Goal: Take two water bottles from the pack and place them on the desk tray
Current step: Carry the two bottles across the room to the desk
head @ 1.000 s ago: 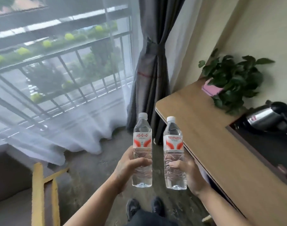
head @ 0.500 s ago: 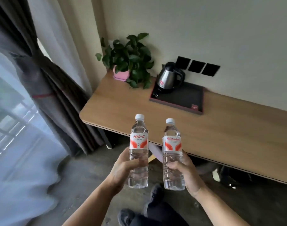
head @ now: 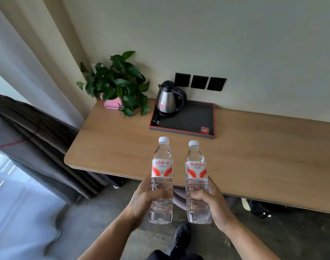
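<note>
I hold two clear water bottles upright in front of the desk's near edge. My left hand [head: 141,200] grips the lower half of the left bottle [head: 162,166], which has a white cap and a red-and-white label. My right hand [head: 211,201] grips the right bottle [head: 195,169], of the same kind. Farther back on the wooden desk [head: 111,147] lies the black tray [head: 196,119] with a red rim. The tray's right part is bare apart from a small red card. The pack is not in view.
A steel kettle [head: 169,101] stands on the tray's left part. A potted plant [head: 117,85] in a pink pot sits in the desk's back left corner. Three black wall sockets [head: 199,81] are above the tray. Curtains hang at left; my shoes show below.
The view has swung from the window to face the desk, and I have come closer to it. Both bottles stay upright in my hands.
</note>
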Motion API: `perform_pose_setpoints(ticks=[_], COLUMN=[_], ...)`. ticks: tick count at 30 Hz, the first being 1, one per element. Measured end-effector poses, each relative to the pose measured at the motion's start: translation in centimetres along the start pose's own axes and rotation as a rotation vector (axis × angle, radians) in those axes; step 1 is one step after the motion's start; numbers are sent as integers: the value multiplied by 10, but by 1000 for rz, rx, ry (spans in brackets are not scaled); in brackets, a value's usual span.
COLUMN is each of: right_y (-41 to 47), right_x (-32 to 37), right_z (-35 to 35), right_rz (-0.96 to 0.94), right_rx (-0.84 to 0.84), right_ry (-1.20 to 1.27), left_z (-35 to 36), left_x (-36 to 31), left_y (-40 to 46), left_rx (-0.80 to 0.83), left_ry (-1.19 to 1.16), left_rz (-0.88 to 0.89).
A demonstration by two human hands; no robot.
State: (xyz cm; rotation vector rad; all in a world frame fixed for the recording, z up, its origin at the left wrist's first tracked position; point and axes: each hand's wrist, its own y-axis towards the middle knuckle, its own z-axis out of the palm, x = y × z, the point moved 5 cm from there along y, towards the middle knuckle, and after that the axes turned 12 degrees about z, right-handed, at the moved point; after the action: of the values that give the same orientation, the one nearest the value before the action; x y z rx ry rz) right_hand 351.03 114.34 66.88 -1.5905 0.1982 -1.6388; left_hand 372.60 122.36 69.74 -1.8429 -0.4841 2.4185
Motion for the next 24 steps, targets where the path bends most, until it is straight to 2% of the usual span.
perform_pose_setpoints(ticks=[9,17,24], right_y=[21,37,59], right_x=[35,42,49], right_z=[-50,-61,-68], right_rz=[48,70,93], right_rx=[-35,-91,-205], right_ry=[-86,-48,18], left_z=[39,57,52], left_x=[-7,-13,-19], left_y=[43,86,138], left_rx=[-43,58,136], left_ry=[51,122,110], left_rz=[-59,-58,-48])
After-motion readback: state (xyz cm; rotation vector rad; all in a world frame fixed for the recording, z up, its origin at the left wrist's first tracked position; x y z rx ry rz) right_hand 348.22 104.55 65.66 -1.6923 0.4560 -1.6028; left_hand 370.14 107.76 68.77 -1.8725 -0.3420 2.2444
